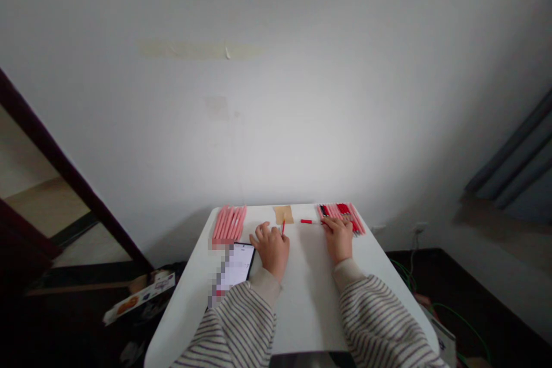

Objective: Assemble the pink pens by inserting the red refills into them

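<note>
The left hand (272, 248) is palm down, fingers bent and spread, with its fingertips beside a slim red refill-like stick (283, 227); whether it grips the stick or only steadies it, I cannot tell; the right hand (338, 237) reaches across the table with fingertips at the near end of a red-ended pen (306, 221), and whether they pinch it or merely rest on it is too small to tell.

The stick lies in front of the wearer, its long axis running roughly away from the body, its paler tip towards the wall and over a tan patch (283, 214); the pen lies between the hands, its long axis crosswise, red end pointing left; probably each is turned so that the nearer hand can reach it.

Beyond the right fingers is a bundle of pink, red and black pens (340, 211); at the far left corner, pink pens (230, 221) lie side by side, lengthwise away from the wearer, presumably to keep them countable and out of the middle; a phone (242, 259) lies by the left wrist, screen up; all this rests on a white table (306, 299) set against a pale wall (276, 126).
</note>
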Motion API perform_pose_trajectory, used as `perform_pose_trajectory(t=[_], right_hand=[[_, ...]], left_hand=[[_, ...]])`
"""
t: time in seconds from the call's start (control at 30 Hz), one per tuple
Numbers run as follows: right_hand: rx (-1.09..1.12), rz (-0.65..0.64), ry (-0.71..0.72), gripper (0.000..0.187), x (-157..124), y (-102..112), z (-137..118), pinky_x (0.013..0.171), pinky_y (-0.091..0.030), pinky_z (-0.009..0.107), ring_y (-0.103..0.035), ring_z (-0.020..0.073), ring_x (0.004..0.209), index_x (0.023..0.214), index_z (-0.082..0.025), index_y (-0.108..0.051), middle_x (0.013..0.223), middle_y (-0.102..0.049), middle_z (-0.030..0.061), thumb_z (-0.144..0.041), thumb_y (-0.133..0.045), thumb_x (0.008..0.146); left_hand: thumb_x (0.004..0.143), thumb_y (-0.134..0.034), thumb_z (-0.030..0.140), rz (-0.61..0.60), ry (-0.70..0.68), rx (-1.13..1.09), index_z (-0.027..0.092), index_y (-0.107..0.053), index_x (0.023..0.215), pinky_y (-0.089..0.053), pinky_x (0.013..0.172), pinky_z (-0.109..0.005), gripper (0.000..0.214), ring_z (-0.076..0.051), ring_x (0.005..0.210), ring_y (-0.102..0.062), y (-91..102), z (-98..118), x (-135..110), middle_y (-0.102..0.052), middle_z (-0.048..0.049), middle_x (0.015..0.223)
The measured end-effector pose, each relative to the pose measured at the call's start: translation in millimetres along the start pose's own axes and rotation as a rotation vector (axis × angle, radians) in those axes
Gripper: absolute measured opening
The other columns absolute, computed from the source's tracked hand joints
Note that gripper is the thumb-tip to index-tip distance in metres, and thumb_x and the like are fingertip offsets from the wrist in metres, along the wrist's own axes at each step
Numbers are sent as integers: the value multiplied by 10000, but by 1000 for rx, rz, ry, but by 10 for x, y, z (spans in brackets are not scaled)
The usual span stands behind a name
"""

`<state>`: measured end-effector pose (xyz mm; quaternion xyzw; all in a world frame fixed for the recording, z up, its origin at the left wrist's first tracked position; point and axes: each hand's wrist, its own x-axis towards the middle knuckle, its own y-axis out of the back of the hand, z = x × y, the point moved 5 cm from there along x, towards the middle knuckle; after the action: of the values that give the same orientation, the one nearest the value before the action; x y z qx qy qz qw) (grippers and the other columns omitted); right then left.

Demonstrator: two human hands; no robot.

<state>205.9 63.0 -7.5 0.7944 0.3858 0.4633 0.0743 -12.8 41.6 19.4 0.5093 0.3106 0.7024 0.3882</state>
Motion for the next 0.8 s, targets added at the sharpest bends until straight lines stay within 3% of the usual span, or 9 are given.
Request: perform_pose_trajectory(t=[0.8], right_hand=[[34, -16, 13, 278, -10, -19, 0, 831, -341, 376, -433, 249, 889, 862, -204, -754, 917, -713, 79, -286, -489, 880]], left_hand=[[770, -557, 254, 21, -20, -67, 182, -659, 864, -299, 988, -515, 157, -283, 1152, -413, 31, 19, 13, -545, -100, 1172]])
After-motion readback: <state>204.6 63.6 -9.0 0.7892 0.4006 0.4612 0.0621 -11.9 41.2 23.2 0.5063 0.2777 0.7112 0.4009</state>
